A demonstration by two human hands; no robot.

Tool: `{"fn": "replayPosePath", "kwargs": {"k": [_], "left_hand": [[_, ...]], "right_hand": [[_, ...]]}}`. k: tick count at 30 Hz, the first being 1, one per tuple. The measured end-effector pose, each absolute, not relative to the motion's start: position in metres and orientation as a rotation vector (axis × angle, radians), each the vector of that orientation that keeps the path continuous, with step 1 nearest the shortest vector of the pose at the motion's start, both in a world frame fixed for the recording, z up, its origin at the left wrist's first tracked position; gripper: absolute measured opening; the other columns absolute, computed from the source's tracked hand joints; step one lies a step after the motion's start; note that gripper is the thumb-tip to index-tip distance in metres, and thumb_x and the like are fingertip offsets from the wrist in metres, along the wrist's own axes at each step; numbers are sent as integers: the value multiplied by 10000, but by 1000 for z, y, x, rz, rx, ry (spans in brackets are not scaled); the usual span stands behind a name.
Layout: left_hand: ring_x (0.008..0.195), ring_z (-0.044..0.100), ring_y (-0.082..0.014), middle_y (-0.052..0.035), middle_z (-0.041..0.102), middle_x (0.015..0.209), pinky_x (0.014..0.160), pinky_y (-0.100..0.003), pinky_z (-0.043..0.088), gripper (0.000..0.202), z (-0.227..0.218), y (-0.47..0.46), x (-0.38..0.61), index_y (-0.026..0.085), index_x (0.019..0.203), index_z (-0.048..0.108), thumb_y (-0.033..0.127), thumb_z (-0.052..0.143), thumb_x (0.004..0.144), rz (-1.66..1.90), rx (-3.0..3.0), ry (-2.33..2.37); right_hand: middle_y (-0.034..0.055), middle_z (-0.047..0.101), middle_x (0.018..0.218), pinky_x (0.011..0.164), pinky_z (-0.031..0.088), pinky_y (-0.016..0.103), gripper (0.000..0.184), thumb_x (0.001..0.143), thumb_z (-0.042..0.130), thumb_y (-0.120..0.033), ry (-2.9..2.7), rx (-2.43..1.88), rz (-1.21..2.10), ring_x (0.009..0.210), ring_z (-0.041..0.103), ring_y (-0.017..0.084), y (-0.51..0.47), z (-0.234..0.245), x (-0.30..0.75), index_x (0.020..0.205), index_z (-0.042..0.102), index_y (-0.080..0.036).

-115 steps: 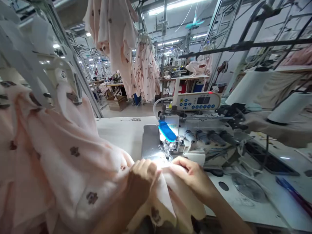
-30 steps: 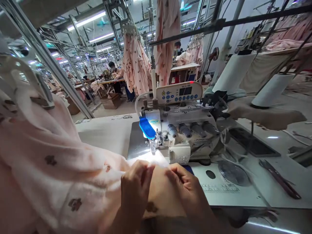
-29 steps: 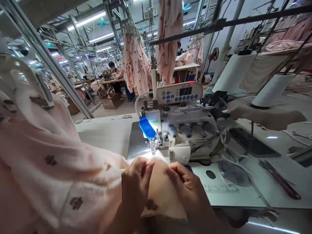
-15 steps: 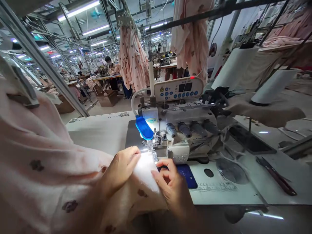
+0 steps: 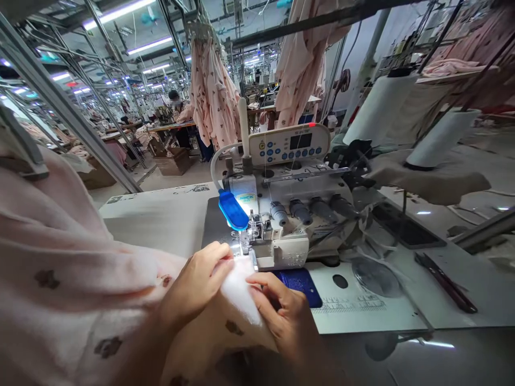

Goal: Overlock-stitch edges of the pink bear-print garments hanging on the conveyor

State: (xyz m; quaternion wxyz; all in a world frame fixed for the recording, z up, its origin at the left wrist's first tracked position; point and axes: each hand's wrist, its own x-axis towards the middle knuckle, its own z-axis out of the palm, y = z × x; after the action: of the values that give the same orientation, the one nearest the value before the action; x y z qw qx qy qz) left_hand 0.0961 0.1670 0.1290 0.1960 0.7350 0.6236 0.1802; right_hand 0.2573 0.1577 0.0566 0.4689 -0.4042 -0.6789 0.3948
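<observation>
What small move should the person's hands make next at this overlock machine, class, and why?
Probably ease the pink printed fabric slightly toward the presser foot, guiding it with the left hand and right hand. Both hands hold the fabric just in front of the foot, and its edge does not seem to be under the foot yet.

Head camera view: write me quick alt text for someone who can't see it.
The left hand and right hand hold a fold of pale pink fabric with a brown flower print at the presser foot of a white JACK overlock sewing machine. White thread cones stand to the right; a co-worker works farther back.
</observation>
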Motion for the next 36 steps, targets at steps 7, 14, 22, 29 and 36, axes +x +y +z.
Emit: {"fn": "replayPosePath", "kwargs": {"k": [7,14,22,29,36], "left_hand": [[771,542,-134,22,576,827,663,-232,388,115,127,168,92,211,880,519,204,419,824,528,1936,1776],[774,545,-150,9,556,822,682,-265,404,87,113,185,99,194,896,454,212,408,825,601,1989,1848],[790,566,-170,-33,592,844,683,-288,444,97,97,178,98,168,916,502,217,446,854,905,2425,1828],[843,552,-160,-32,621,839,842,-324,410,229,42,114,121,177,1006,594,98,532,800,1444,2658,1617],[611,444,-96,13,454,672,537,-211,372,227,46,98,124,217,940,624,78,505,807,1565,2228,1525]], "right_hand": [[9,702,894,632,480,196,247,877,450,-261,-1694,-916,1055,743,655,162,153,58,255,967,678,-239],[13,602,570,456,400,238,388,838,438,-331,-1622,-1142,970,464,507,148,170,50,254,1095,655,-137],[-88,375,449,382,288,202,346,800,492,-370,-1408,-1138,1218,404,365,113,172,43,247,1071,513,-156],[47,607,917,778,468,290,258,746,501,-237,-1399,-1070,868,856,584,192,144,16,252,1001,540,-231],[-8,542,659,579,400,233,199,809,487,-331,-1627,-1049,1395,655,490,159,145,22,262,681,514,-182]]}}
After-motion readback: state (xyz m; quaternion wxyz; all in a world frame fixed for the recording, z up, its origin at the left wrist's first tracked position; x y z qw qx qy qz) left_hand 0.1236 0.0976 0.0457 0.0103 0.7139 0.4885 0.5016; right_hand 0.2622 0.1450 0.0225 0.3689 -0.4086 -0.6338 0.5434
